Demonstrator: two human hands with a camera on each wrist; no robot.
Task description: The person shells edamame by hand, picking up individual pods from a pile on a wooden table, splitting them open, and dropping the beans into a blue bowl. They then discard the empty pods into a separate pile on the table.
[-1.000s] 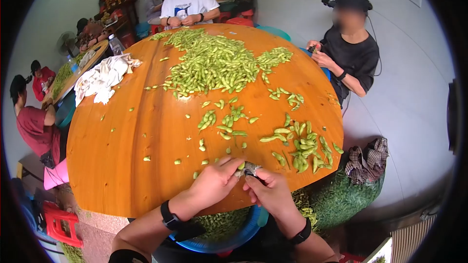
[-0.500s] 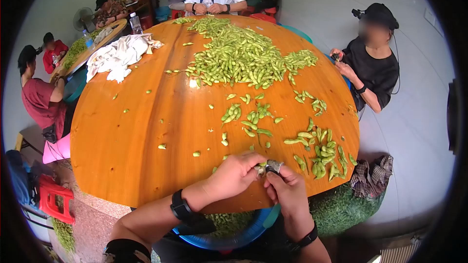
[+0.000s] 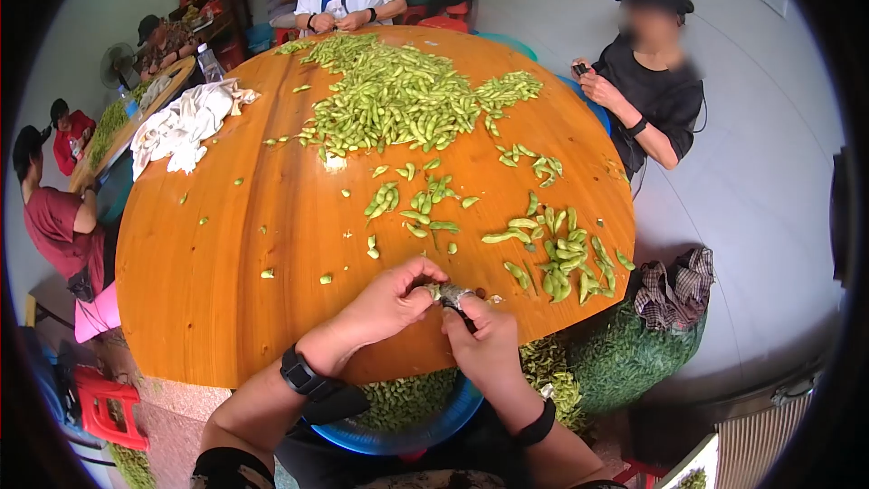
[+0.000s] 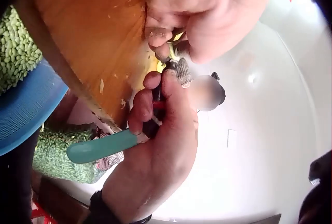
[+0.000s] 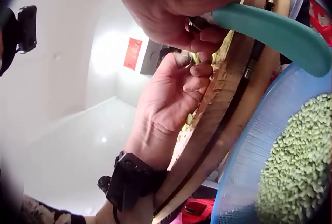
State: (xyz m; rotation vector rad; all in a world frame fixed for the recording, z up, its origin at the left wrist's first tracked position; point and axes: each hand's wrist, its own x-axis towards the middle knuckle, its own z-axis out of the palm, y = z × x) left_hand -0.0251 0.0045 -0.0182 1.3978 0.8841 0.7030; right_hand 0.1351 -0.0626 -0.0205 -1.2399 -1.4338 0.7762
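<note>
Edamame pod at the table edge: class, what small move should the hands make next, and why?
Probably press the beans out so they drop into the blue basket. The left hand pinches the pod at the table edge, the right hand grips a teal-handled tool against it, and the basket below already holds shelled beans.

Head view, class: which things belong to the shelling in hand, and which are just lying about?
In use: left hand; right hand; pod pinched between them; teal-handled tool; blue basin of shelled beans.

Lying about: white cloth; checked cloth; red stool.

green pod [image 3: 433,291] pinched; teal-handled knife [image 4: 101,147] gripped
</note>
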